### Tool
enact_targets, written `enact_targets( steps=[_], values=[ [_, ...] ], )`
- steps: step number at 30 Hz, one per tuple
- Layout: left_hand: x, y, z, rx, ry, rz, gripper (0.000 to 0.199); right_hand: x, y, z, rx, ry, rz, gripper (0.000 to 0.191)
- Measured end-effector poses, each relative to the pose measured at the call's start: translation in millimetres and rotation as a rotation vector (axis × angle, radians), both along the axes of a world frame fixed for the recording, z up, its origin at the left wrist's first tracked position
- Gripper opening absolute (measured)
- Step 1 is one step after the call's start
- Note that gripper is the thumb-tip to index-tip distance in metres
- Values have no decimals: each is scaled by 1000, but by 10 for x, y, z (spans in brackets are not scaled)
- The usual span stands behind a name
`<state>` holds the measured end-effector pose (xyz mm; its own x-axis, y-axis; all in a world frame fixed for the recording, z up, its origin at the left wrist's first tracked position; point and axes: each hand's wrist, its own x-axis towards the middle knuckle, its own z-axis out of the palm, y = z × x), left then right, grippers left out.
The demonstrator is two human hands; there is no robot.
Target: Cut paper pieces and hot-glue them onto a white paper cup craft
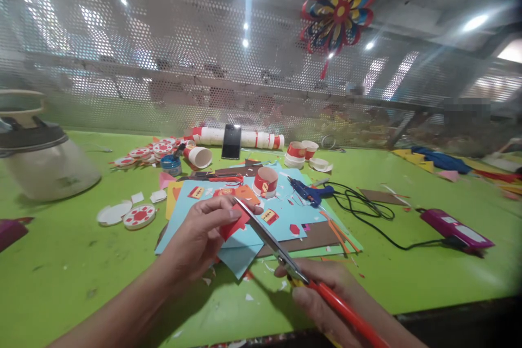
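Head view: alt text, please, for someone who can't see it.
Left hand holds red paper against the blades of long scissors with red handles in the right hand. Beneath are light-blue sheets on a green table, with a blue glue gun, paper cups and a smartphone beyond.

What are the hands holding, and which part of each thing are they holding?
The left hand pinches the red paper near its edge; the right hand grips the scissors by their handles.

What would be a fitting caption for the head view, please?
Left hand holding red paper, right hand holding scissors, above blue sheets on a green table.
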<state>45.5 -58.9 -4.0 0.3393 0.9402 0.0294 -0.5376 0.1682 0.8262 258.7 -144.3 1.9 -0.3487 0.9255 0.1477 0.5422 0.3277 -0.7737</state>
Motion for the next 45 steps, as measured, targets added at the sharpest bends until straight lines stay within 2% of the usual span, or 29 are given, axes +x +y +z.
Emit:
enact_targets(
  steps=[4,11,17,20,24,27,30,35,37,40,42,45],
  values=[
    [23,-8,-15,-19,-20,21,18,-13,42,-29,-87,52,39,48],
    [65,-16,-2,-125,-49,89,13,-41,83,-7,-179,85,18,48],
    [95,69,-23,-215,-18,208,11,-69,111,68,-249,144,13,45],
    [92,104,-60,-227,76,193,10,48,198,77,-155,82,-119,42],
    [91,118,-67,-265,154,146,12,347,470,-11,97,-249,-339,40],
    [103,113,-29,-296,154,128,17,523,654,-101,30,-460,-437,40],
    [109,104,0,-293,90,101,21,563,739,-145,-45,-573,-418,35],
    [75,105,-16,-230,4,17,24,495,749,-151,-27,-732,-399,26],
    [63,105,-23,-204,-31,-35,25,483,721,-143,19,-859,-386,25],
    [68,91,-21,-185,-63,-84,26,439,643,-81,173,-1051,-352,25],
    [86,75,-16,-186,-65,-86,25,342,586,2,300,-1029,-318,25],
    [123,54,-18,-185,-61,-45,21,74,544,112,401,-676,-213,26]
  ],
)
